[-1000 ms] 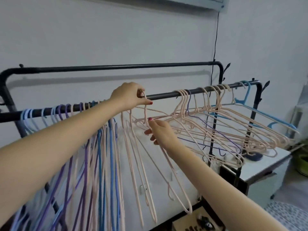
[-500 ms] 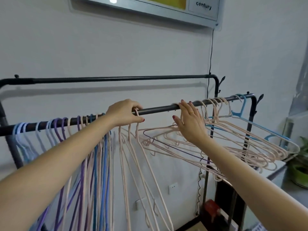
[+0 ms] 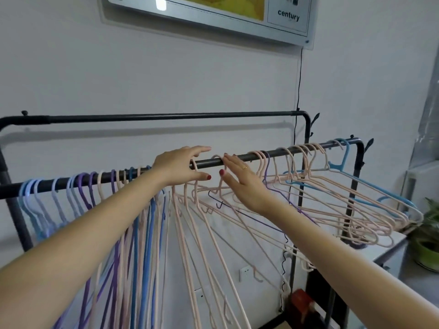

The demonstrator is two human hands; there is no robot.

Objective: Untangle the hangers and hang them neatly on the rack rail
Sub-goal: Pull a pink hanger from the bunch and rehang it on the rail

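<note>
A black metal rack rail [image 3: 237, 159] runs across the view, rising slightly to the right. Many thin hangers hang from it by their hooks. At the left, a tidy row of blue, purple and pink hangers [image 3: 133, 233] hangs straight down, close together. At the right, a tangled bunch of pink hangers [image 3: 344, 210] juts out sideways, with a light blue hanger [image 3: 356, 176] and a purple hanger [image 3: 273, 186] caught among them.

Between the two groups, one pink hanger hook [image 3: 217, 157] sits over the rail. The left hand [image 3: 180, 166] reaches to the rail just left of that hook, fingers over the top of the rail and thumb below it, loosely extended rather than gripping. The right hand [image 3: 240, 179] reaches just right of the hook, fingers straight and together, their tips touching the rail; it holds nothing.

Behind stands a second, higher rail [image 3: 166, 117] against a white wall. A framed sign [image 3: 213, 15] hangs above. A green potted plant [image 3: 427, 241] stands at the far right.
</note>
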